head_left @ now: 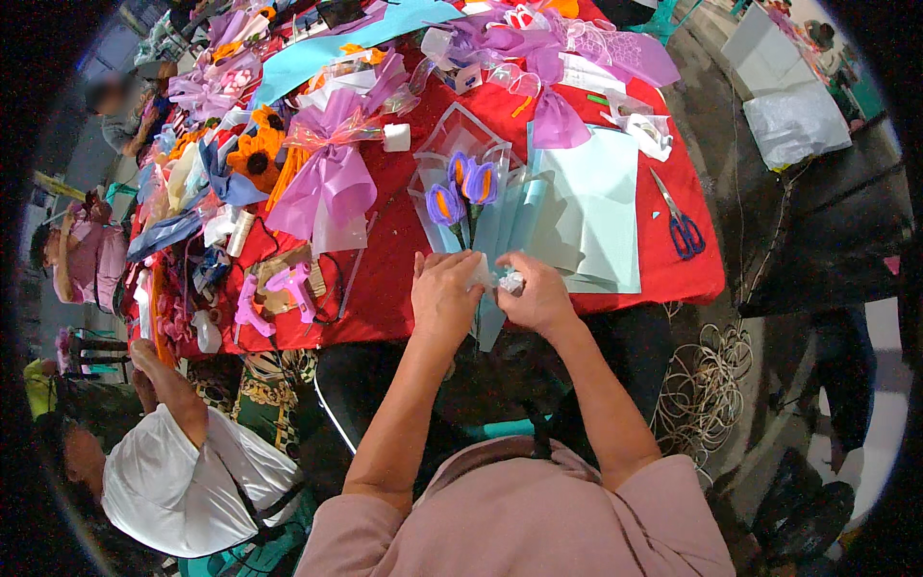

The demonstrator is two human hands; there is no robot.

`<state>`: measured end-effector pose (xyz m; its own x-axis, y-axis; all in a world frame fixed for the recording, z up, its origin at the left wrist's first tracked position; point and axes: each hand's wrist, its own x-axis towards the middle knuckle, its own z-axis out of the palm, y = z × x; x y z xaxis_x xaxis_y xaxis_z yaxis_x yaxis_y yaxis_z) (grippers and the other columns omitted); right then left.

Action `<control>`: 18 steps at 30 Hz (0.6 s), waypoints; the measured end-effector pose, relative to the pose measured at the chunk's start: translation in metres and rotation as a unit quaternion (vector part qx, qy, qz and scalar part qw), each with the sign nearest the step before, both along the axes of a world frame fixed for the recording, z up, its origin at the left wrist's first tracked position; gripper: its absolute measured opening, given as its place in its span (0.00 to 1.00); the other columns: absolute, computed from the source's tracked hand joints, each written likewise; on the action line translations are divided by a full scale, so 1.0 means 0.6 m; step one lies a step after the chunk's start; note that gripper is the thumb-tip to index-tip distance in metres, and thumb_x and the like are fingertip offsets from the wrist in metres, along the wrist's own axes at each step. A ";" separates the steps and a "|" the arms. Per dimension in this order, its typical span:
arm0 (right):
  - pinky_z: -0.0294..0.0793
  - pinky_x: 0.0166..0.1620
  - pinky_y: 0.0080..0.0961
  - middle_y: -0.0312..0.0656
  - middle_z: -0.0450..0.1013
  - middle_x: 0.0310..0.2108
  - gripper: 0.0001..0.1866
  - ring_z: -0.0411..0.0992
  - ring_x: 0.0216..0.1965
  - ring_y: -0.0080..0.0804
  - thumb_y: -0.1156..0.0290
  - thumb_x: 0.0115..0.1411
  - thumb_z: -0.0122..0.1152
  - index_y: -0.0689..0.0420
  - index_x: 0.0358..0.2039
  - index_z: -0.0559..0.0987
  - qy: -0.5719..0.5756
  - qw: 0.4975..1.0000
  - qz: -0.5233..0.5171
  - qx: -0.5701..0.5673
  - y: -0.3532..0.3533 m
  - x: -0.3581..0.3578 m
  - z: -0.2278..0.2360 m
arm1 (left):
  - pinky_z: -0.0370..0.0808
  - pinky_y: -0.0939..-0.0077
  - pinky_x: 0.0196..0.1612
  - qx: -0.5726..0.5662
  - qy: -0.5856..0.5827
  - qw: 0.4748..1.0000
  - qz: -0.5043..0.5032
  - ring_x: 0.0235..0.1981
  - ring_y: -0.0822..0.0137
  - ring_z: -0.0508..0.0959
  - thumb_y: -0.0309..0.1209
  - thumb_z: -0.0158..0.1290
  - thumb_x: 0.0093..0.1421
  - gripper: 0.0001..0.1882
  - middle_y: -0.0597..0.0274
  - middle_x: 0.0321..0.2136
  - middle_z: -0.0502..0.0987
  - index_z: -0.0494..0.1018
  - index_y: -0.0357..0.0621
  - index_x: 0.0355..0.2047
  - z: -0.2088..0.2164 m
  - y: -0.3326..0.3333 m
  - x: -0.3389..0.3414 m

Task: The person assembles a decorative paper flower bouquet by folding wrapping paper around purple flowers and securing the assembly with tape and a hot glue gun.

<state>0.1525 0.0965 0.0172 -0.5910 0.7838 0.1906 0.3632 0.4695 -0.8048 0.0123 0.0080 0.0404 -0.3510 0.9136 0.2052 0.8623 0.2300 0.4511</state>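
A small bouquet of purple fuzzy flowers [463, 190] with orange centres lies in front of me, its dark stems pointing toward me. Pale blue and translucent wrapping paper [519, 216] with white edging fans out around it. My left hand [447, 288] is closed on the wrap at the left of the stems. On the other side, my right hand [535, 296] pinches the crumpled, gathered wrap. The lower ends of the stems are largely hidden by the hands and paper. Light blue sheets [606, 212] lie flat just right of the bouquet.
The red-covered table [385, 303] bears scissors [681, 223] at right, pink glue guns [290, 288] at left, and a purple-wrapped bouquet [332, 178]. A tape roll [654, 135] sits near the right edge. A person in white [192, 476] sits at left. Coiled cable [707, 385] lies on the floor.
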 end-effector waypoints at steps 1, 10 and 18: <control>0.73 0.38 0.43 0.53 0.76 0.34 0.12 0.75 0.34 0.51 0.66 0.46 0.63 0.57 0.31 0.79 -0.031 0.999 0.008 -0.002 0.000 -0.001 -0.002 | 0.60 0.50 0.62 -0.002 0.005 1.000 0.000 0.49 0.55 0.75 0.31 0.64 0.45 0.24 0.61 0.46 0.79 0.78 0.50 0.46 0.001 0.000 0.000; 0.72 0.36 0.44 0.52 0.73 0.27 0.11 0.73 0.32 0.54 0.65 0.47 0.62 0.59 0.26 0.78 -0.034 0.993 0.047 -0.099 -0.010 0.001 -0.011 | 0.57 0.47 0.64 0.006 0.005 1.000 0.000 0.50 0.56 0.74 0.30 0.64 0.45 0.25 0.62 0.46 0.79 0.77 0.51 0.47 -0.005 -0.005 -0.002; 0.68 0.30 0.25 0.42 0.71 0.20 0.10 0.68 0.23 0.24 0.68 0.50 0.63 0.63 0.25 0.77 -0.018 0.984 0.091 -0.153 -0.004 -0.008 0.005 | 0.57 0.46 0.63 0.036 -0.026 0.999 0.004 0.49 0.57 0.74 0.28 0.65 0.42 0.28 0.61 0.45 0.79 0.77 0.50 0.47 -0.007 -0.010 -0.008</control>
<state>0.1477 0.0941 0.0204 -0.7293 0.6815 -0.0604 0.3253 0.2678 -0.9069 0.0075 0.0019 0.0361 -0.3700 0.8944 0.2513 0.8357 0.2022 0.5106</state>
